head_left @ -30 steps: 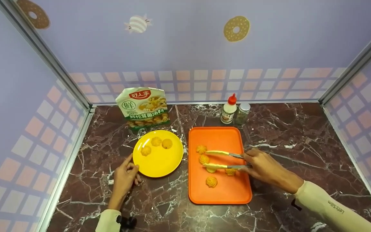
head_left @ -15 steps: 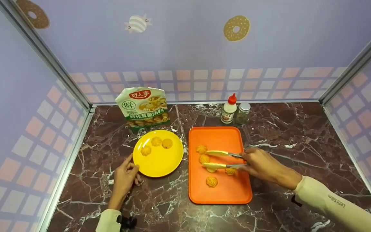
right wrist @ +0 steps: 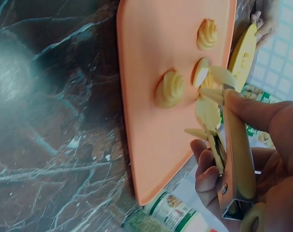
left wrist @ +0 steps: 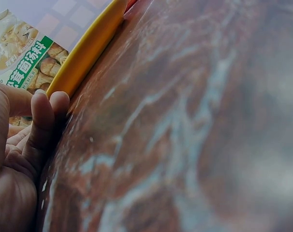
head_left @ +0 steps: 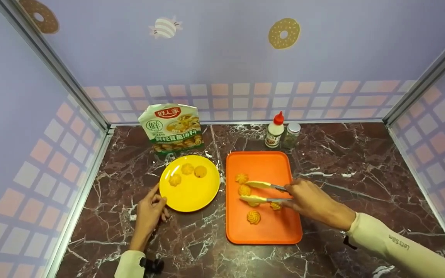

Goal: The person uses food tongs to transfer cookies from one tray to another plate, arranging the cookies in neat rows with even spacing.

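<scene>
My right hand (head_left: 305, 197) grips yellow-tipped tongs (head_left: 259, 185) over the orange tray (head_left: 261, 162). The tongs' arms stand apart on either side of a swirled cookie (head_left: 244, 190). Several more cookies lie on the tray, one near its front (head_left: 253, 217). In the right wrist view the right hand (right wrist: 267, 140) holds the tongs (right wrist: 236, 140) above the tray (right wrist: 156, 48), beside a cookie (right wrist: 170, 88). My left hand (head_left: 150, 209) rests on the counter, its fingertips touching the rim of the yellow plate (head_left: 191, 197), which holds three cookies. In the left wrist view the left hand's fingers (left wrist: 40, 121) meet the plate rim (left wrist: 88, 48).
A snack packet (head_left: 172, 127) stands behind the plate. A red-capped bottle (head_left: 274, 131) and a small jar (head_left: 291, 135) stand behind the tray. Booth walls close in the marble counter (head_left: 361, 173) on three sides.
My right hand and the tongs have slid slightly left and toward me over the tray. The left hand and the plate have not moved.
</scene>
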Motion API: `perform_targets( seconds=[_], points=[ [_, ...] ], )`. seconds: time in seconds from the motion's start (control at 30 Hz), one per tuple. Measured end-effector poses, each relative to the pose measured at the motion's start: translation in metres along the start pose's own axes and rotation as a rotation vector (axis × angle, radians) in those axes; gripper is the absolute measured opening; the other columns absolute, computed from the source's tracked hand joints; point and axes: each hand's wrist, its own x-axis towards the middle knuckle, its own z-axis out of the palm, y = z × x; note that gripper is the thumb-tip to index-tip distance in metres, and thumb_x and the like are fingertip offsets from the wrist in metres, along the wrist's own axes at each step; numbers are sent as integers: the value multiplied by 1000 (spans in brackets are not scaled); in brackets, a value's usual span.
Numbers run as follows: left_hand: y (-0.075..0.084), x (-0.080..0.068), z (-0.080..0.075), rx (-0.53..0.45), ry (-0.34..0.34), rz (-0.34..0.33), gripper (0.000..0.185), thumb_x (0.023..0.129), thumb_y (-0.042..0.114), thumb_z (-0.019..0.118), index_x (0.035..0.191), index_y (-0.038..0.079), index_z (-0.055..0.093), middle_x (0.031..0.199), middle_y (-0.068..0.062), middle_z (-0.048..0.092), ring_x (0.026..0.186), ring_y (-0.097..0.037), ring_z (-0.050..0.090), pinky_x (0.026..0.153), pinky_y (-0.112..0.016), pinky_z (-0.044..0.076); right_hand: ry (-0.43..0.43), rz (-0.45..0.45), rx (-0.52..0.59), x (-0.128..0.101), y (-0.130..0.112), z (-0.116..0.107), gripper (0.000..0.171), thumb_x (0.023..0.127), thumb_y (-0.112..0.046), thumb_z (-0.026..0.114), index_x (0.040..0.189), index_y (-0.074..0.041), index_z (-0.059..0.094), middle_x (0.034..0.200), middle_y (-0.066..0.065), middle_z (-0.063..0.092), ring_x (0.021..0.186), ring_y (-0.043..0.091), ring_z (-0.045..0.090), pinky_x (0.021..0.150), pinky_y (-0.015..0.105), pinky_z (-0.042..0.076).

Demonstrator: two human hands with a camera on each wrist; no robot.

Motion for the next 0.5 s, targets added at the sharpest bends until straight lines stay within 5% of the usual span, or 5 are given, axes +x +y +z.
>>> perform_targets(
  seconds=[0.5],
  points=[
    [0, 1, 1, -10, 3, -19, 60, 107, -4, 65, 164, -6, 44, 85, -22, 66, 49, -18, 63, 42, -28, 55, 25, 14, -94, 0, -24, 9, 32, 88, -23, 95, 87, -3, 70, 77, 6, 63, 69, 24, 62, 54, 41, 58]
  ],
)
